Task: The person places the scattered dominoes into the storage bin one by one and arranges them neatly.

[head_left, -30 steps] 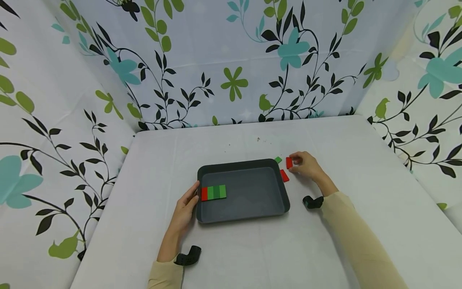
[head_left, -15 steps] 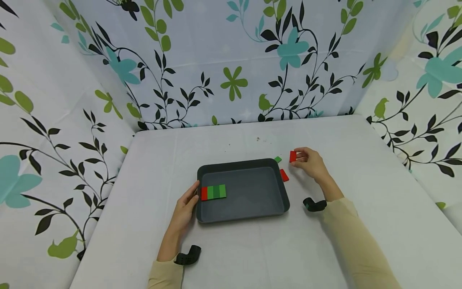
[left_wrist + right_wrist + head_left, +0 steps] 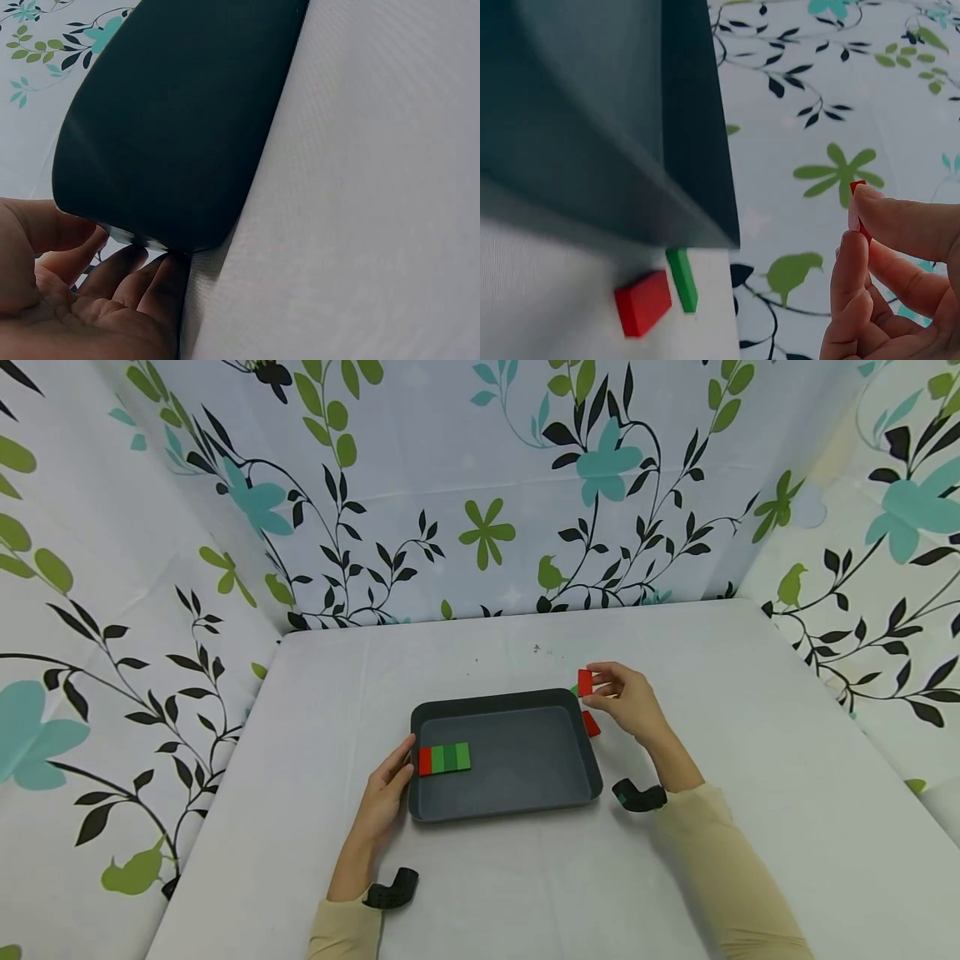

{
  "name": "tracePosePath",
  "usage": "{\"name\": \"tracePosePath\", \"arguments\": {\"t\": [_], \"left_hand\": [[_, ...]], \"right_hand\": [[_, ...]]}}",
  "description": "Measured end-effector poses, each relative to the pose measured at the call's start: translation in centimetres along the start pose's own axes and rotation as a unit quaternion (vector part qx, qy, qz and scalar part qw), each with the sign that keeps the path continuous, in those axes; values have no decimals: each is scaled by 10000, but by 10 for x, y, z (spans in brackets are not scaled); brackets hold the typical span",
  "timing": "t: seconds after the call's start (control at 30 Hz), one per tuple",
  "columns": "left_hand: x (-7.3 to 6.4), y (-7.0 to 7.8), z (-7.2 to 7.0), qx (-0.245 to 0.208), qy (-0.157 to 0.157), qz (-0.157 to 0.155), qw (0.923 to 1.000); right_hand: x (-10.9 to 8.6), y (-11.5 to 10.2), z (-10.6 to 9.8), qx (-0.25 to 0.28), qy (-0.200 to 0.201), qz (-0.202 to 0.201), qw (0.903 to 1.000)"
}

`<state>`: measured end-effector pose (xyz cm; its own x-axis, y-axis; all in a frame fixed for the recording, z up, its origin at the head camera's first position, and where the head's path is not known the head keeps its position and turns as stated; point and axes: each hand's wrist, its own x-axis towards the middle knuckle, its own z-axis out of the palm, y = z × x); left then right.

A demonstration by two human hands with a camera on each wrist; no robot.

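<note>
My right hand pinches a red rectangular tile between thumb and fingertips, raised beyond the right rear corner of a dark grey baking tray. Edge-on in the right wrist view, the tile looks thin. At the tray's left wall, my left hand rests with its fingertips against the outside. The left wrist view shows those fingers touching the end of the tray. Inside the tray, a row of tiles lies side by side: a red tile at the left end, then green tiles in lighter and darker shades.
A second red tile lies on the white table against the tray's right side. Behind it is a green tile, mostly covered by the held tile in the head view. Patterned curtains surround the table.
My right hand has lifted the red tile off the table, first shifting slightly right, then left toward the tray's rear corner. My left hand and the tray have stayed put.
</note>
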<state>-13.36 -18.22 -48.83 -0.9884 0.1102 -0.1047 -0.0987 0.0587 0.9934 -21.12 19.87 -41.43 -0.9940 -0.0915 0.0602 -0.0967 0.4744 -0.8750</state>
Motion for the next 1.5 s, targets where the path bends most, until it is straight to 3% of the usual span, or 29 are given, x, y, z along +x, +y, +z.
{"name": "tracePosePath", "arguments": {"t": [0.53, 0.8, 1.03, 1.27, 1.5], "left_hand": [[0, 0, 0, -29, -13, 68, 10000], [1, 1, 1, -70, 25, -6, 10000], [1, 1, 1, -89, 10, 20, 10000], [2, 2, 2, -134, -5, 25, 9999], [1, 1, 1, -66, 71, -9, 10000]], "right_hand": [[-8, -30, 72, 162, -864, -932, 9918], [-9, -28, 107, -113, -1026, -922, 9904], [-9, -22, 131, -143, -1062, -552, 9927], [-9, -19, 142, -357, -1069, -325, 9931], [-13, -24, 145, -588, -1271, -475, 9890]]}}
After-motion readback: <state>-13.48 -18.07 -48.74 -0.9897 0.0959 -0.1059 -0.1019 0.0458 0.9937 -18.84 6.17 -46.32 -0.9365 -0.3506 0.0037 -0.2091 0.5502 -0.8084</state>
